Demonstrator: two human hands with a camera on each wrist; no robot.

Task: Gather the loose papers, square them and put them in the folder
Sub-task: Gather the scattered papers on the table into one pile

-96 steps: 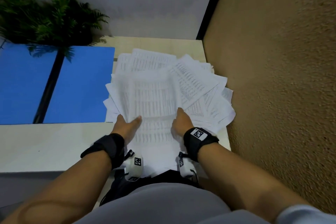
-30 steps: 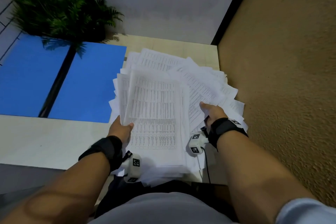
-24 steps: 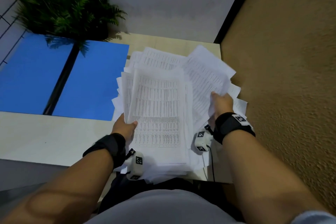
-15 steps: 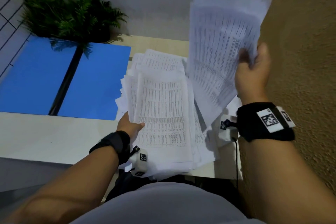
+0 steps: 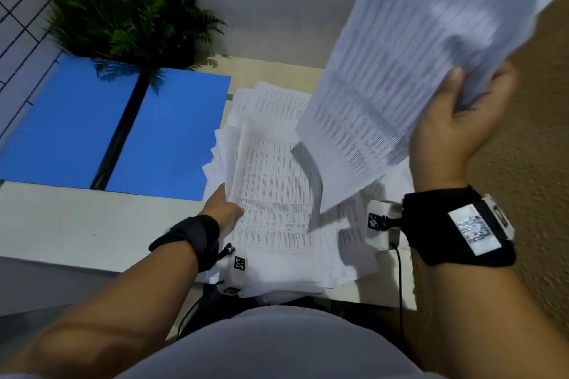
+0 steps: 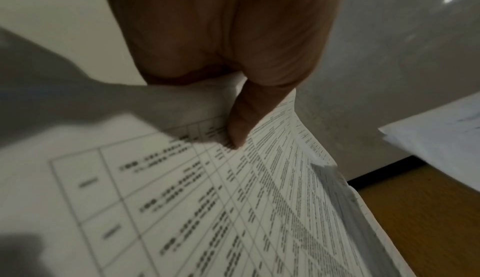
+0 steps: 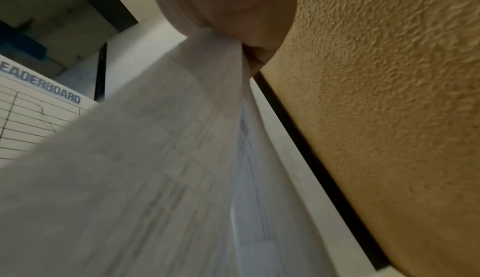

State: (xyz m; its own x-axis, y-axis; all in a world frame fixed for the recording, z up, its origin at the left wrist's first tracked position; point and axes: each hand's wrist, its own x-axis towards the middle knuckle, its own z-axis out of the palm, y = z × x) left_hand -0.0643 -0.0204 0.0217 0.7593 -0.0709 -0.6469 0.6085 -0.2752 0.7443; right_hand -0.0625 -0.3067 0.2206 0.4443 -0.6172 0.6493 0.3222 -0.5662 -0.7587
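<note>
Desk (image 5: 77,224) carries the open blue folder (image 5: 172,138) at left and the main paper stack (image 5: 271,200) just beside it, long axis running away from the body. A lifted sheaf (image 5: 409,77) is held up and right of the stack, tilted, well apart from the folder. Right hand (image 5: 455,129) is clenched on the sheaf's lower corner; left hand (image 5: 224,212) is nearer the folder, thumb pinching the stack's left edge (image 6: 233,121). Sheaf's far edges are seen only in the head view; the left thumb pinch only in the left wrist view.
</note>
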